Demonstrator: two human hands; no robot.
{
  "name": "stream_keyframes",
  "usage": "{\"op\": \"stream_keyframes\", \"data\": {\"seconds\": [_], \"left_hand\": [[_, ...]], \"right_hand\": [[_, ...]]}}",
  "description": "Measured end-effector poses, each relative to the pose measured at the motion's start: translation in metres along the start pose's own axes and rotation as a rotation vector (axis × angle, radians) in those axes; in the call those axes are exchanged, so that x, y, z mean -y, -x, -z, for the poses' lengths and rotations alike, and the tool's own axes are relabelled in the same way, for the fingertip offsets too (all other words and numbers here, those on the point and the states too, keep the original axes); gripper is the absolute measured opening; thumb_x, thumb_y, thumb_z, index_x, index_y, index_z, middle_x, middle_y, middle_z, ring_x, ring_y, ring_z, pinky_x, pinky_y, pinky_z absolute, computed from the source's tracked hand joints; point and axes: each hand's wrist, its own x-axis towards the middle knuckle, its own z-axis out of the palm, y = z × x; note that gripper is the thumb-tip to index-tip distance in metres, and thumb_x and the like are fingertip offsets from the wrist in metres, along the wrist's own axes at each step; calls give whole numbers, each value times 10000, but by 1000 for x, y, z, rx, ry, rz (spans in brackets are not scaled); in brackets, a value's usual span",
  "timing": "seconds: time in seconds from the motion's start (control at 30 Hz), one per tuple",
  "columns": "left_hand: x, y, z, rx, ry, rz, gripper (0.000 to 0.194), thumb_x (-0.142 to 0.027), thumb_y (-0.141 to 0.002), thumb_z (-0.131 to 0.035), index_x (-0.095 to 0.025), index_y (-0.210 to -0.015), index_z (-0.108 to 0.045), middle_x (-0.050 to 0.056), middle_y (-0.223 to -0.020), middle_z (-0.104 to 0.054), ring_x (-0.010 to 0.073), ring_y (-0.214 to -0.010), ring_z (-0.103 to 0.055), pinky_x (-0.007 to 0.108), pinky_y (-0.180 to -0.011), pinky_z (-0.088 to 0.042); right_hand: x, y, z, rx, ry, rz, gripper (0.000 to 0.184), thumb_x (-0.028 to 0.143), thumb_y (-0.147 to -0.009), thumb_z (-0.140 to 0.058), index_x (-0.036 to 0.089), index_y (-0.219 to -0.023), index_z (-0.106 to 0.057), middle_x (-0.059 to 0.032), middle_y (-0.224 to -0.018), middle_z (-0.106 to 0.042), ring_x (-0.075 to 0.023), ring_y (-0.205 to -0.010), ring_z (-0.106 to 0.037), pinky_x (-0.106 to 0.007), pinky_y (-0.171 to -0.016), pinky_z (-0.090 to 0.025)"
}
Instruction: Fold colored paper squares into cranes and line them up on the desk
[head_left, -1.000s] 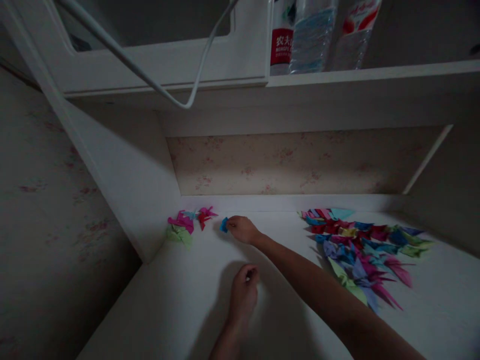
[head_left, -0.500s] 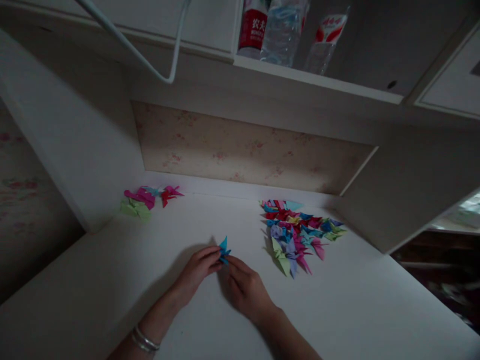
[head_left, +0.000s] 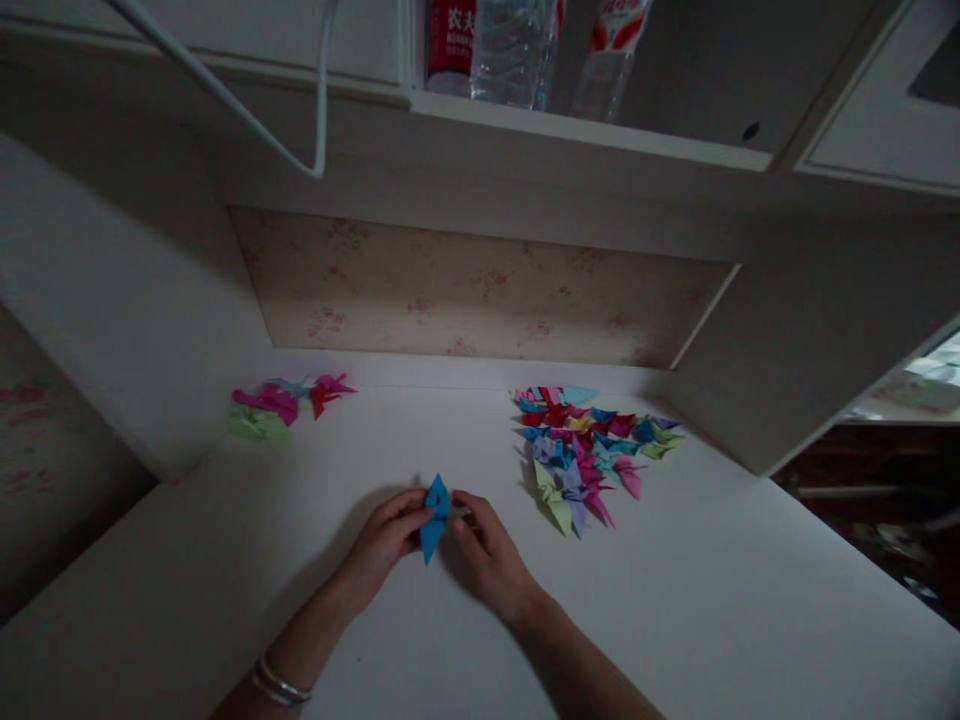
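Note:
A blue origami crane (head_left: 436, 520) is pinched between the thumb and fingers of my left hand (head_left: 390, 535), above the white desk. Its pointed ends face up and down in the head view, with the wings seen broadside. Just right of the crane is my right hand (head_left: 484, 550), fingers curved and slightly apart, thumb separate from the index finger. No paper shows in its grasp. Whether a fingertip brushes the crane's right edge is hard to see.
Rows of colourful paper cranes (head_left: 577, 450) lie at the right back of the white desk (head_left: 420, 650). A smaller group of folded paper pieces (head_left: 266, 402) sits at the left back. Overhead, a shelf (head_left: 585, 130) holds plastic bottles (head_left: 510, 50), and a pale bent tube (head_left: 225, 95) hangs down.
The blue crane has turned so that its broad side shows. My right hand has let go of it and its fingers have parted. The camera view has shifted slightly.

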Motion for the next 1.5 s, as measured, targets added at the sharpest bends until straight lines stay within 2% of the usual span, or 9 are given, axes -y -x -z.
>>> {"op": "stream_keyframes", "data": {"seconds": [0.1,0.37,0.57,0.8,1.03,1.2,1.5], "left_hand": [[2,0,-2,30,-14,13,322,-339,-735,-702,-157,-1001,-697,75,-931,-702,186,-827,-619,268,-729,-475],[4,2,-7,97,31,39,319,-355,-700,-738,-150,-942,-708,77,-909,-704,192,-811,-625,267,-724,-479],[3,1,-8,44,56,57,295,-325,-693,-745,-152,-926,-694,77,-917,-701,193,-823,-626,281,-745,-487],[7,-2,-5,13,40,49,235,-318,-686,-751,-146,-827,-675,37,-790,-672,156,-731,-605,243,-672,-464],[7,0,-3,54,-43,23,361,-380,-718,-719,-141,-987,-702,83,-869,-701,180,-743,-610,266,-656,-467],[7,-1,-2,85,-49,16,330,-363,-739,-710,-149,-991,-704,66,-843,-692,178,-746,-603,273,-665,-476],[8,-2,-1,84,-33,18,284,-345,-748,-709,-158,-961,-709,61,-842,-689,181,-751,-605,268,-643,-484]], "right_hand": [[1,-2,2,68,1,54,391,387,-939,-468,270,-1311,-493,-66,-1197,-582,-192,-1089,-543,-340,-947,-434],[16,-3,8,122,24,69,323,365,-890,-564,287,-1201,-595,-46,-1103,-595,-187,-1033,-552,-315,-900,-451],[14,-4,8,77,46,35,263,344,-891,-555,269,-1131,-632,-40,-995,-606,-167,-910,-575,-287,-806,-470],[5,-7,6,-2,41,-40,272,328,-889,-549,252,-1134,-641,-43,-997,-635,-168,-896,-586,-298,-823,-464],[4,-6,4,-9,14,-46,248,367,-904,-521,251,-1064,-671,-28,-912,-630,-156,-835,-574,-278,-770,-457],[4,-6,4,-6,26,-52,262,398,-915,-499,257,-1042,-680,-16,-855,-620,-149,-787,-563,-268,-731,-448],[-1,-5,3,-25,-19,-53,248,381,-906,-521,250,-1034,-688,-26,-891,-647,-159,-815,-580,-281,-762,-458]]}}
